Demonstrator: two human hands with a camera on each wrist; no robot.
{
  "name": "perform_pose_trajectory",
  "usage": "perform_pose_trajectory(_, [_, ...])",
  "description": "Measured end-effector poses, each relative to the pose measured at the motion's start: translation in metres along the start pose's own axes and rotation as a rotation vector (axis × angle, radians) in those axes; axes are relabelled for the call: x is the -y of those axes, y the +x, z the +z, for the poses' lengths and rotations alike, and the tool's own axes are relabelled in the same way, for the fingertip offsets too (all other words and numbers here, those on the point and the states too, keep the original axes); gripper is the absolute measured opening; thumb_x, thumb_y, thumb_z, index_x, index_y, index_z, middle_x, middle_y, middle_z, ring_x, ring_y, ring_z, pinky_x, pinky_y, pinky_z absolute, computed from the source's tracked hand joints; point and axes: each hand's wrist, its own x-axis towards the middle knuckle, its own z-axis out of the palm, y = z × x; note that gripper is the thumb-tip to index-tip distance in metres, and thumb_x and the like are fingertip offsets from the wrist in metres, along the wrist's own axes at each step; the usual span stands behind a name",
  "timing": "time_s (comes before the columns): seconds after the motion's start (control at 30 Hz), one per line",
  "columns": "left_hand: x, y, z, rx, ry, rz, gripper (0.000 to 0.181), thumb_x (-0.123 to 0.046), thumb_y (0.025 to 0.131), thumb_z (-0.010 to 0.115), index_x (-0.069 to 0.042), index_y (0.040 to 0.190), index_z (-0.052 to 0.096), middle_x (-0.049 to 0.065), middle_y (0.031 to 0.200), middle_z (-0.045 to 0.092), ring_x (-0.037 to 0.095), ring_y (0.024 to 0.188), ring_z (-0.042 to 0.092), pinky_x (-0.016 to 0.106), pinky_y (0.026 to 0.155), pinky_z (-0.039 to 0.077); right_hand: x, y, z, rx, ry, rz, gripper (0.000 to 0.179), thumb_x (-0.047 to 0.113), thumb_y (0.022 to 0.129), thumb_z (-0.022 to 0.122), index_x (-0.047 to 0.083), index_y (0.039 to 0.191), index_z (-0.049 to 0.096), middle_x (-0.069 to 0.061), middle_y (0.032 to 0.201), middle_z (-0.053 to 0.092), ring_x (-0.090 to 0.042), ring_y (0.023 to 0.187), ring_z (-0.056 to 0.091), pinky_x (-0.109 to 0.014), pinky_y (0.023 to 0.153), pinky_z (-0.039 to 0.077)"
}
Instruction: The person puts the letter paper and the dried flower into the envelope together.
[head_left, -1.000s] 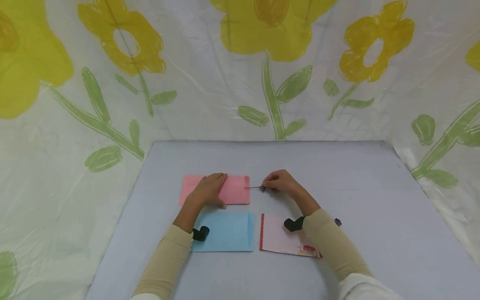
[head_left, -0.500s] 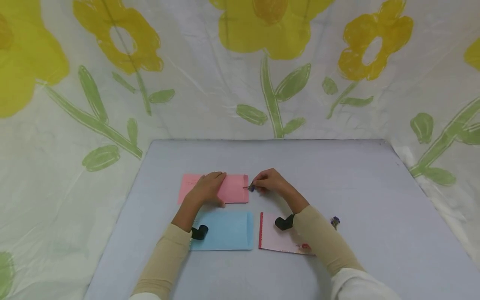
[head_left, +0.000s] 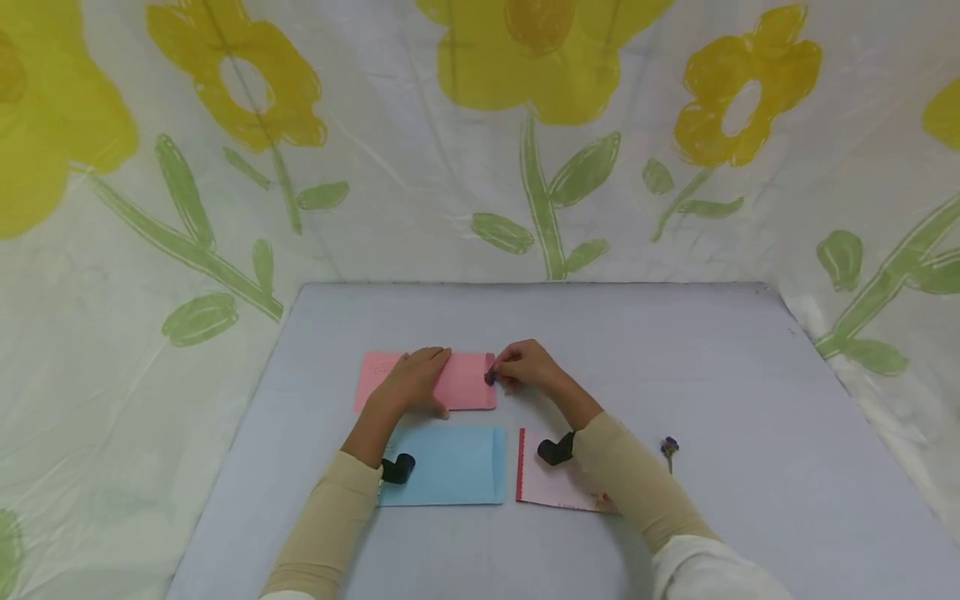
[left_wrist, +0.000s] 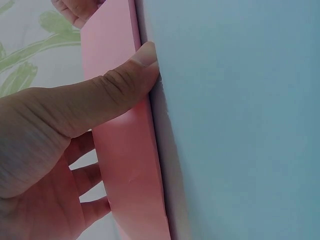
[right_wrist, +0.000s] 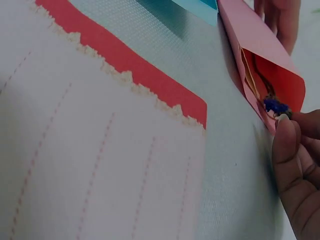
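Left hand [head_left: 417, 382]: our thumb [left_wrist: 115, 90] sits apart from our fingers [left_wrist: 90, 175].
Right hand [head_left: 528, 365]: we pinch with thumb and finger.
Arms [head_left: 326, 517]: we reach both forward.

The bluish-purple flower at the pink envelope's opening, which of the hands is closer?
Right. The right hand pinches the bluish-purple flower at the opening; the left hand holds the pink envelope farther left.

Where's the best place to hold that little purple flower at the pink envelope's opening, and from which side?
I'd hold the flower by its blossom end, coming from the open end of the pink envelope, as the right hand does. The thin stem points into the envelope, leaving the small blossom at the mouth, so a light pinch there seems best.
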Motion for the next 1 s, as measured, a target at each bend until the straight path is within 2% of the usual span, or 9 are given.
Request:
perform_pose_trajectory(0.23, [0.001, 0.000, 0.001, -0.005, 0.004, 0.004, 0.102, -0.028, 0.074, 0.092, -0.001, 0.154, 0.035, 0.017, 0.156, 0.038, 0.034, 0.145, 0.030, 0.058, 0.117, 0.021, 0.003, 0.003, 0.007, -0.021, 0.027, 0.016, 0.009, 0.007, 0.092, 0.071, -0.002, 0.093, 0.070, -0.011, 0.079, 0.069, -0.017, 0.063, 0.065, -0.028, 0.059, 0.058])
perform_pose_trajectory(0.5, [0.000, -0.001, -0.002, 0.007, -0.004, -0.001, 0.102, -0.029, 0.074, 0.091, -0.001, 0.154, 0.035, 0.017, 0.156, 0.037, 0.035, 0.146, 0.029, 0.058, 0.118, 0.020, 0.008, 0.005, 0.013, -0.002, 0.059, 0.039, 0.013, 0.008, 0.095, 0.068, -0.003, 0.100, 0.070, -0.012, 0.083, 0.071, -0.019, 0.066, 0.069, -0.031, 0.063, 0.060])
perform_pose_trajectory(0.8, [0.003, 0.001, 0.000, 0.008, -0.004, -0.001, 0.102, -0.029, 0.075, 0.091, -0.001, 0.154, 0.034, 0.017, 0.157, 0.036, 0.034, 0.146, 0.029, 0.058, 0.118, 0.020, 0.007, 0.007, 0.015, 0.060, 0.089, 0.049, 0.021, 0.009, 0.096, 0.066, -0.004, 0.112, 0.070, -0.012, 0.080, 0.070, -0.018, 0.062, 0.066, -0.029, 0.061, 0.059])
perform_pose_trajectory(0.9, [0.003, 0.000, 0.000, 0.008, -0.007, -0.003, 0.102, -0.029, 0.075, 0.091, -0.001, 0.154, 0.034, 0.018, 0.157, 0.036, 0.035, 0.146, 0.029, 0.058, 0.118, 0.020, 0.005, 0.008, 0.014, 0.095, 0.093, 0.078, 0.025, 0.013, 0.099, 0.063, -0.002, 0.118, 0.069, -0.012, 0.083, 0.067, -0.018, 0.061, 0.064, -0.028, 0.059, 0.058])
perform_pose_trajectory(1.0, [0.003, 0.000, 0.000, 0.008, -0.018, -0.006, 0.102, -0.029, 0.074, 0.091, 0.000, 0.154, 0.034, 0.018, 0.157, 0.036, 0.035, 0.146, 0.029, 0.059, 0.118, 0.020, 0.005, 0.006, 0.011, 0.151, 0.145, 0.119, 0.029, 0.014, 0.100, 0.060, 0.000, 0.125, 0.066, -0.013, 0.090, 0.063, -0.018, 0.059, 0.059, -0.027, 0.056, 0.056])
